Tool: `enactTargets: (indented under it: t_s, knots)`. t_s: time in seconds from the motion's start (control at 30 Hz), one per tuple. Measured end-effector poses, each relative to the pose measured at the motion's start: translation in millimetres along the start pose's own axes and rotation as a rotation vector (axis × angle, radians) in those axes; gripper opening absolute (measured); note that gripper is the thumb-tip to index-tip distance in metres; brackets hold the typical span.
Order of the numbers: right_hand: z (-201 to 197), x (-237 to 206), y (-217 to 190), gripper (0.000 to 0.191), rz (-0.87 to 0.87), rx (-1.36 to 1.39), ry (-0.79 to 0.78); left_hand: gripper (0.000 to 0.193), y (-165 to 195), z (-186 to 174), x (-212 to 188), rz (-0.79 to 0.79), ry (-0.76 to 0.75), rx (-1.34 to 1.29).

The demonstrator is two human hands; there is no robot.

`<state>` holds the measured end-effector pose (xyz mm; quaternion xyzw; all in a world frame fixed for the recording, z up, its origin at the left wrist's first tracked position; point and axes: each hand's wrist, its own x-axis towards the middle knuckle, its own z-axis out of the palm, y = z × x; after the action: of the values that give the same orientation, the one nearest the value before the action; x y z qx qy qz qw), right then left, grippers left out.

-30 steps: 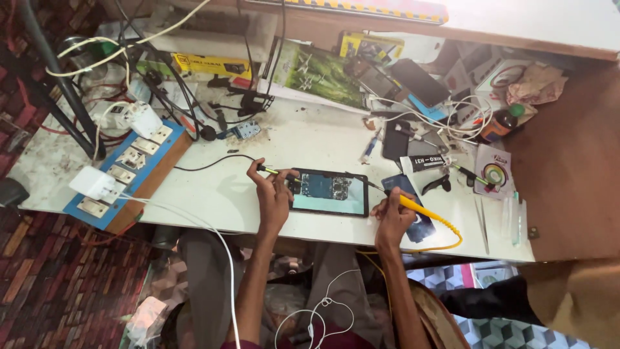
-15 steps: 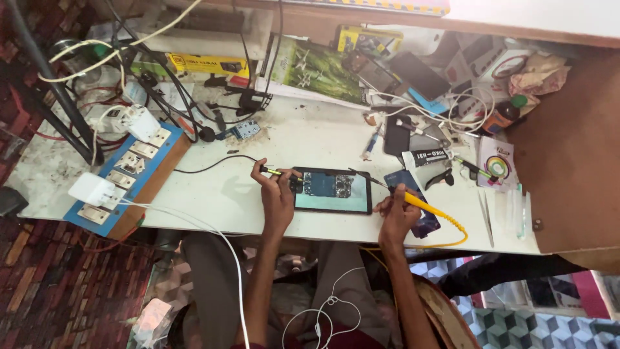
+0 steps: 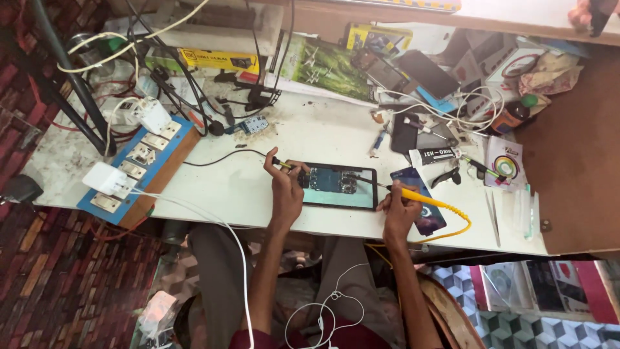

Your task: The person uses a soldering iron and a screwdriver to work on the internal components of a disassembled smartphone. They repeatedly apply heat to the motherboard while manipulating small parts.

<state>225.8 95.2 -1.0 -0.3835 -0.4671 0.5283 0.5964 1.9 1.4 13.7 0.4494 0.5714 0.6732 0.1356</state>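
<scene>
An opened phone [image 3: 339,185] with its circuit board showing lies on the white worktable [image 3: 258,187] in front of me. My left hand [image 3: 286,187] rests at its left edge and grips a thin probe whose black lead [image 3: 219,157] runs off to the left. My right hand [image 3: 399,208] sits at the phone's right edge, closed on a yellow-handled tool [image 3: 420,196] with a yellow cord [image 3: 454,227]; its metal tip points at the board.
A blue switchboard [image 3: 139,168] with plugs and chargers sits at the left. Cables, boxes, several phones and small tools crowd the back and right of the table. A dark card [image 3: 423,207] lies under my right hand. A white cable [image 3: 213,226] hangs over the near edge.
The view has shifted slightly; both hands stay at the phone's edges with their tools, barely moved.
</scene>
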Motion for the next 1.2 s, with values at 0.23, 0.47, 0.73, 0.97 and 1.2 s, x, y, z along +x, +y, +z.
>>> enactTargets:
  t_s: [0.23,0.47,0.73,0.97,1.2]
  knots:
    - [1,1,0,0.018,0.020,-0.007,0.011,0.050,6,2,-4,0.024,-0.010,0.033]
    - [-1,-1,1,0.017,-0.016,-0.011,-0.025,0.050,16,3,-1,-0.080,-0.026,0.042]
    - [-1,-1,3,0.016,-0.011,0.006,-0.024,0.070,63,-3,0,0.196,0.085,0.449]
    - [1,-1,0,0.016,0.016,-0.015,-0.010,0.077,77,-3,0,0.078,-0.055,0.747]
    - [2,-1,-2,0.016,0.008,-0.015,-0.016,0.039,32,10,-16,0.044,0.049,0.808]
